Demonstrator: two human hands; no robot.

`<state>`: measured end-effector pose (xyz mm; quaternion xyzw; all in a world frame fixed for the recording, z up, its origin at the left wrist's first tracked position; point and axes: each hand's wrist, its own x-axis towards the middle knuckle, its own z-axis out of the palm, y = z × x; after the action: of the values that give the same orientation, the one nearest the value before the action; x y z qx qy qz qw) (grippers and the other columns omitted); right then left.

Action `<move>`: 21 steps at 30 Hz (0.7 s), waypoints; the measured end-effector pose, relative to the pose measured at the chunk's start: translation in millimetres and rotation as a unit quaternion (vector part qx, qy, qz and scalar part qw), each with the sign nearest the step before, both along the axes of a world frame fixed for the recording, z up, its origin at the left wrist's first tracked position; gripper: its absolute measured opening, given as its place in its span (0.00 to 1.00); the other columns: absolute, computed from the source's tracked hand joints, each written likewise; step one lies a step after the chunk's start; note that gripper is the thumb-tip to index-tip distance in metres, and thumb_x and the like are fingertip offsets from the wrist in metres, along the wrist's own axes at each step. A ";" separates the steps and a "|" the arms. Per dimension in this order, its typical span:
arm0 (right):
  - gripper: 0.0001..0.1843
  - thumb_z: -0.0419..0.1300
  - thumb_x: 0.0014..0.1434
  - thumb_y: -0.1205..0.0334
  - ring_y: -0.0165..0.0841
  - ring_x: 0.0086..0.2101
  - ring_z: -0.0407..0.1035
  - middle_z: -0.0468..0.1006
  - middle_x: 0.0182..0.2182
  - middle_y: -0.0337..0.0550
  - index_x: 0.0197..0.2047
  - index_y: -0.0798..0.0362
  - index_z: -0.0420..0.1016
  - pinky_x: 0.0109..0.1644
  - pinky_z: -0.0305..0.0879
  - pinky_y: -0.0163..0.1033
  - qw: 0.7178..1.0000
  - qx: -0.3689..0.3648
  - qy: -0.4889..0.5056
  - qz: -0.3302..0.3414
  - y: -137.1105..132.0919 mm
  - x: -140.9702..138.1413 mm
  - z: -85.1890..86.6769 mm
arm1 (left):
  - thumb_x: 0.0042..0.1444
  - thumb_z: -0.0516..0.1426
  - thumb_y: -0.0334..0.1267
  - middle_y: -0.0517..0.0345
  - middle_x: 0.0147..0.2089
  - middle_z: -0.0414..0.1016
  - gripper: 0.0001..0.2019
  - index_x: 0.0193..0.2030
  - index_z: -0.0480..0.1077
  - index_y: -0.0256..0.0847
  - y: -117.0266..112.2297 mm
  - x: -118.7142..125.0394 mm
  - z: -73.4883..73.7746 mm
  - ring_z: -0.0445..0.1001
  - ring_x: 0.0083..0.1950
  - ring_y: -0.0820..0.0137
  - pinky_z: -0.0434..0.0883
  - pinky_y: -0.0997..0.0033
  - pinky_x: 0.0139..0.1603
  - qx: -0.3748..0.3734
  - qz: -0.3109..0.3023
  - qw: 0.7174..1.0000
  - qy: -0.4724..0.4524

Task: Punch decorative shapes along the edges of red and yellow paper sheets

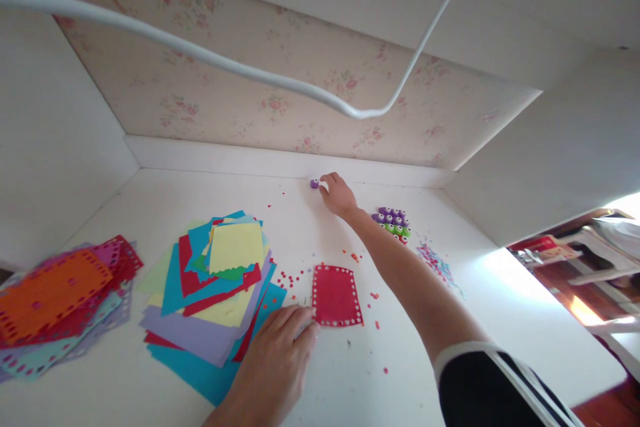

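Note:
My right hand reaches to the back of the white desk. Its thumb and fingers are apart, right beside a small purple craft punch; whether they touch it I cannot tell. A red sheet of paper lies flat in front of me, with small shaped holes punched along its edges. At its lower left corner rests my left hand, fingers stretched out and fingertips at the paper's edge. Several purple, green and red punches stand grouped right of my right forearm.
A stack of coloured paper lies left of centre. Punched sheets are piled at the far left. Tiny paper cut-outs are heaped at the right, with more scattered around the red sheet. A white cable hangs across the upper view.

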<state>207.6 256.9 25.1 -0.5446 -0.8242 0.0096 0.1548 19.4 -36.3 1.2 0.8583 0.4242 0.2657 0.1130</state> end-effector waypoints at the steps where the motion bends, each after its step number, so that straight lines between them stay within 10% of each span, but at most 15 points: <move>1: 0.23 0.45 0.70 0.62 0.44 0.61 0.59 0.62 0.62 0.57 0.66 0.56 0.59 0.63 0.57 0.50 1.000 0.008 0.005 -0.006 2.2 -2.2 1.2 | 0.59 0.54 0.25 0.56 0.50 0.77 0.13 0.47 0.73 0.43 0.1 0.2 0.0 0.74 0.52 0.62 0.75 0.56 0.54 -0.005 0.002 1.000 0.000; 15: 0.27 0.51 0.65 0.70 0.43 0.63 0.55 0.55 0.67 0.52 0.67 0.53 0.59 0.66 0.53 0.47 0.998 -0.055 -0.004 0.014 25.7 -18.0 -18.4 | 0.62 0.54 0.30 0.58 0.59 0.74 0.17 0.57 0.69 0.46 1.9 -3.1 1.7 0.72 0.57 0.62 0.73 0.56 0.57 -0.014 -0.018 0.999 0.037; 21: 0.18 0.53 0.65 0.70 0.39 0.52 0.68 0.69 0.57 0.53 0.56 0.55 0.71 0.58 0.61 0.43 0.996 -0.076 0.048 0.018 25.4 -15.6 -17.5 | 0.65 0.53 0.35 0.60 0.63 0.70 0.21 0.64 0.62 0.47 2.3 -4.5 -1.1 0.68 0.63 0.61 0.68 0.53 0.63 -0.001 -0.087 0.992 0.092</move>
<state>192.0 282.3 7.6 -0.5391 -0.8222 0.1014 0.1520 14.8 -34.0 0.1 0.9126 0.3568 0.1747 0.0970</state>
